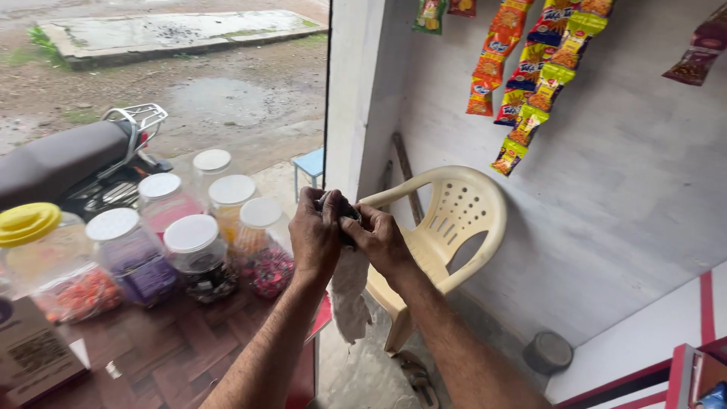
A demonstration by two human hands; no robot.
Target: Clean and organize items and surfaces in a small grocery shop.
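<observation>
Fingers [331, 214] of both hands clamp dark cloth [344, 212]; white rag [348, 291] dangles below.

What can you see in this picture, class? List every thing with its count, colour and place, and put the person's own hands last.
cloth: one, whitish with a dark bunched top, hanging from both hands
sweet jars: about seven, clear, six with white lids and one with a yellow lid, on the counter at left
counter: one, brown wood pattern, lower left
plastic chair: one, cream, beside the wall
snack packet strips: several, orange, yellow and blue, hanging on the wall
motorbike: one, dark seat, outside at left
stool: one, blue, by the doorway
left hand: one, gripping the cloth
right hand: one, gripping the cloth
</observation>
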